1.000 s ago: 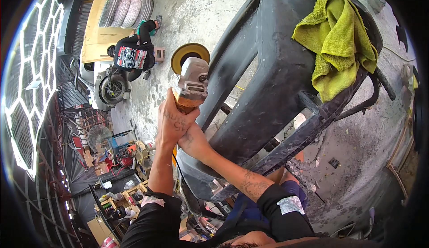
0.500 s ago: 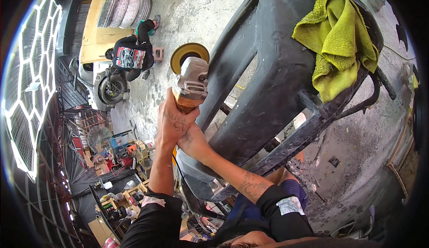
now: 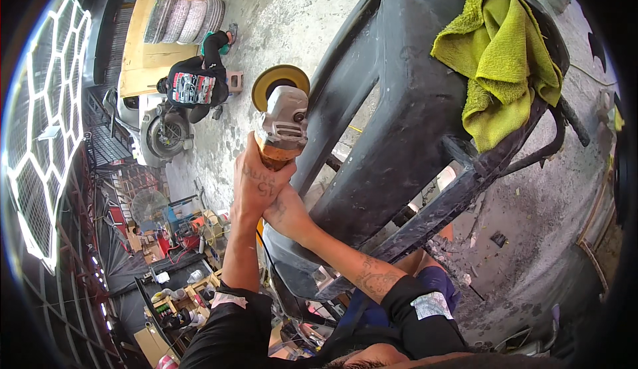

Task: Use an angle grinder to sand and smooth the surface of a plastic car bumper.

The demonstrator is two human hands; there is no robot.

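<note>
An angle grinder (image 3: 284, 120) with a round yellow disc (image 3: 300, 78) is held in both my hands, head pointing away from me. My left hand (image 3: 258, 179) is closed around its orange body just behind the grey metal head. Lower down, my right hand (image 3: 287, 215) closes around the rear of the tool, its fingers partly hidden behind my left wrist. Right beside the disc stands a large dark grey car bumper (image 3: 415, 103) with long openings. Whether the disc touches its edge I cannot tell. A yellow-green towel (image 3: 502, 63) lies draped over the bumper's far right part.
Far left, another person (image 3: 194, 86) sits low beside a motor scooter (image 3: 156, 129). Stacked tyres (image 3: 185, 20) rest against a wooden panel. Tools and boxes clutter the left side around a wooden rack (image 3: 193, 296). A dark cord (image 3: 266, 252) hangs below my hands. Debris lies on the concrete floor (image 3: 512, 216).
</note>
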